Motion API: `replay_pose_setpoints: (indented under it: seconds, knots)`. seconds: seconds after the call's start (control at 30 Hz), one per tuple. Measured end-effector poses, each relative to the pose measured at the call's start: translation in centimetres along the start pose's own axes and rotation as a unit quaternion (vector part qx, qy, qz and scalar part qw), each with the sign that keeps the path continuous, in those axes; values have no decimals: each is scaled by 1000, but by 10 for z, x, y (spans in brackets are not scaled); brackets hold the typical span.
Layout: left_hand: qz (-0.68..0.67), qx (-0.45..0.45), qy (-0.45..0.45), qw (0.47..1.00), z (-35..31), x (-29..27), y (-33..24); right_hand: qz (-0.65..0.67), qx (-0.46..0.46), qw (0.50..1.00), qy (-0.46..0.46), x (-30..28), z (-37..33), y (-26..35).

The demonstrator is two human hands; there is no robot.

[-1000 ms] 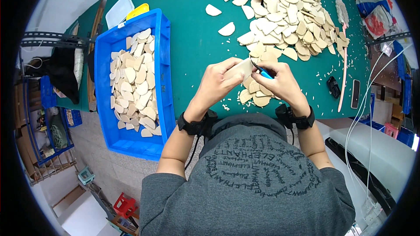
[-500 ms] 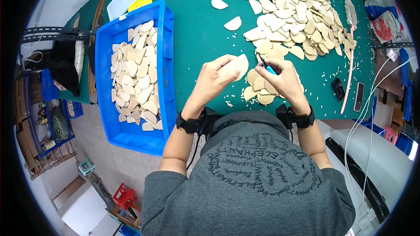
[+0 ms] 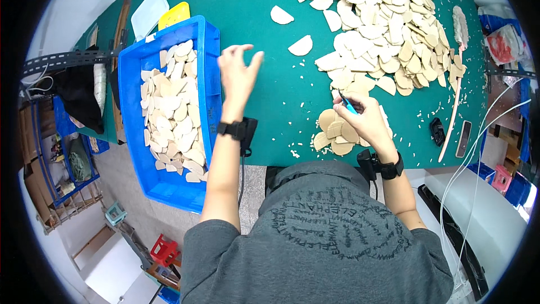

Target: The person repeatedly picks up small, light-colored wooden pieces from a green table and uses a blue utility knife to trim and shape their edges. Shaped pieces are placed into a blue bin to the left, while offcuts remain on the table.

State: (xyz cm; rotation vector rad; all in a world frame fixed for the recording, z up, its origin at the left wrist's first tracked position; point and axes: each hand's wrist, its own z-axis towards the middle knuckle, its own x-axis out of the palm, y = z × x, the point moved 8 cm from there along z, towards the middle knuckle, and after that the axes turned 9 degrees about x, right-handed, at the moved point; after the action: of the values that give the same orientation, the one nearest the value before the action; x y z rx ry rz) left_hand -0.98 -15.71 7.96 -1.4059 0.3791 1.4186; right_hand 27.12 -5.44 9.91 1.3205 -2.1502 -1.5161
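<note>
My left hand [image 3: 239,72] is raised beside the right rim of a blue plastic bin [image 3: 212,50], its fingers spread and nothing in them. Inside the bin lie many flat, tan half-round pieces [image 3: 171,104]. A small blue-handled tool with a thin dark tip [image 3: 350,107] is gripped in my right hand [image 3: 368,118], pointing away from me. Close by that hand, a small heap of tan pieces [image 3: 334,129] lies on the green tabletop [image 3: 259,129], partly covered by the fingers. Beyond it spreads a large pile of similar pieces [image 3: 382,34].
Two loose half-round pieces [image 3: 301,45] lie left of the big pile. Pale scraps dot the table. At the right are a long pink-handled duster [image 3: 457,87], a small black object [image 3: 437,130] and a phone-like slab [image 3: 463,138]. White and yellow trays [image 3: 174,17] stand behind the bin.
My left hand has moved left from mid-table to the bin's edge and opened; the tan piece it held is out of it. The right hand still grips the tool in nearly the same place.
</note>
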Motion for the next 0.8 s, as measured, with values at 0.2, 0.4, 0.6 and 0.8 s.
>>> replay_pose_setpoints:
  seconds: [0.2,0.4,0.6,0.8]
  knots:
    - [-19,-33,152,988,31,136,-53,39,32,998,-27,-17,7,-10]
    - [-417,-39,268,868,5,109,-100,1,35,998,-60,-29,11,-7]
    - [-554,-57,302,774,-37,23,-153,-34,-64,995,-62,-23,1,34]
    - [-508,-4,286,813,-54,-13,-162,-66,-115,990,-35,-13,-25,50]
